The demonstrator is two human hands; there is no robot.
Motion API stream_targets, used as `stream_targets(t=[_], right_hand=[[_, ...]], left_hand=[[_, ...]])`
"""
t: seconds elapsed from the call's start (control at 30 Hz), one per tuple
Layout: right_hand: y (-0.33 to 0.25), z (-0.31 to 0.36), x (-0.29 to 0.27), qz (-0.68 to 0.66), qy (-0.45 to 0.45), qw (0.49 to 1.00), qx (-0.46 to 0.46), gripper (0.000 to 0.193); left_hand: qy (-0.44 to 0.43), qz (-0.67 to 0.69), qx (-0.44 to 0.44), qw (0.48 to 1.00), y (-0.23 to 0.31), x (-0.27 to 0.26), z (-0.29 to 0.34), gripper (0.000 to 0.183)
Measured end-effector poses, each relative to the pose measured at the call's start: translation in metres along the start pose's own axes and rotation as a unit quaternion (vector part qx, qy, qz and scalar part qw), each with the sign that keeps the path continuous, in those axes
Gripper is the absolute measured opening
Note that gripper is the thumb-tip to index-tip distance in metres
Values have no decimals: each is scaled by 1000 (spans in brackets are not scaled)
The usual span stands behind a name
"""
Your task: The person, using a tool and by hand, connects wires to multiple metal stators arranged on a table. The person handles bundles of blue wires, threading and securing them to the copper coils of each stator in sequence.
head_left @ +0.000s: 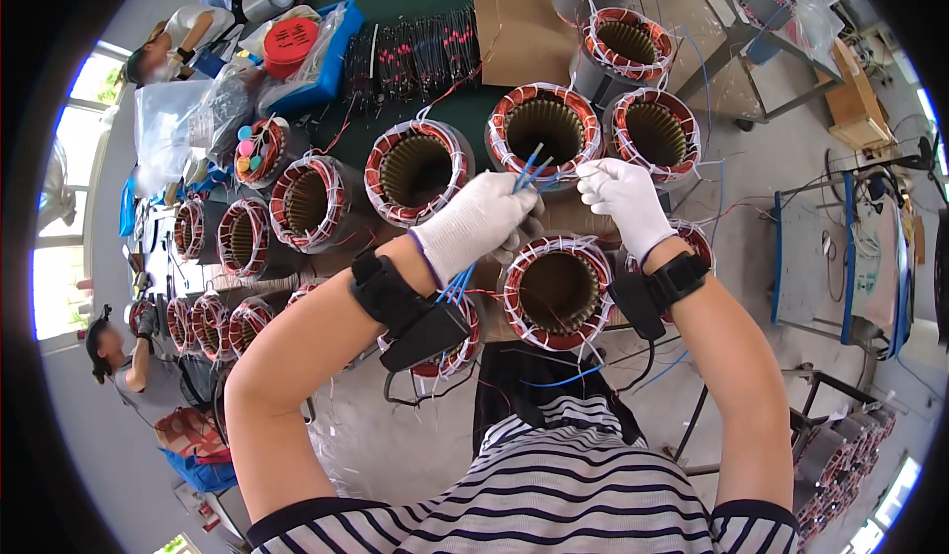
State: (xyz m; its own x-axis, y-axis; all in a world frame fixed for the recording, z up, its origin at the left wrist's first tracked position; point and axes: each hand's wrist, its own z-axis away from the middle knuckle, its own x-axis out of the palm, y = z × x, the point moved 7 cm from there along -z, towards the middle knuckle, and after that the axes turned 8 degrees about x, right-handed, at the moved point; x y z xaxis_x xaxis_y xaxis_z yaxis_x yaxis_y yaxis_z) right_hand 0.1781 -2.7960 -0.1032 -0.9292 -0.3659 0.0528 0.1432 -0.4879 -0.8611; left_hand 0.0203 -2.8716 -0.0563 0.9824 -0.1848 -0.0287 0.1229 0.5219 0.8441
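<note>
My left hand (476, 222), in a white knit glove, is closed round a few thin blue tubes (530, 170). Their tips stick up past the fingers and their tails hang below the wrist. Fingers pinched together, my right hand (621, 196) is gloved too and hovers by the front rim of a motor stator (545, 94). Whatever it pinches is too small to make out. That stator has copper windings laced with white cord around a slotted bore. Another stator (556, 341) stands nearer me, below and between both hands.
More wound stators crowd the table, including one at left (416, 125) and one at right (698, 124). Farther back lie a bundle of dark leads (413, 58) and a blue bin (341, 52). Loose wires trail near my right arm. Two other people are at the left.
</note>
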Motion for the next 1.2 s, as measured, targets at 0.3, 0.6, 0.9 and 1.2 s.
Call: stream_targets(t=[0.3,0.6,0.9,1.2], right_hand=[[23,17,-8,-2,65,998,-21,15],[-2,47,4,237,146,921,-273,11],[-21,31,14,425,140,838,-312,31],[-24,34,20,483,152,771,-385,12]], left_hand=[[-19,9,122,992,1,25,-27,23],[62,-249,157,954,-4,16,-25,23],[84,-271,218,934,-4,17,-40,25],[90,-212,220,948,-5,12,-39,26]])
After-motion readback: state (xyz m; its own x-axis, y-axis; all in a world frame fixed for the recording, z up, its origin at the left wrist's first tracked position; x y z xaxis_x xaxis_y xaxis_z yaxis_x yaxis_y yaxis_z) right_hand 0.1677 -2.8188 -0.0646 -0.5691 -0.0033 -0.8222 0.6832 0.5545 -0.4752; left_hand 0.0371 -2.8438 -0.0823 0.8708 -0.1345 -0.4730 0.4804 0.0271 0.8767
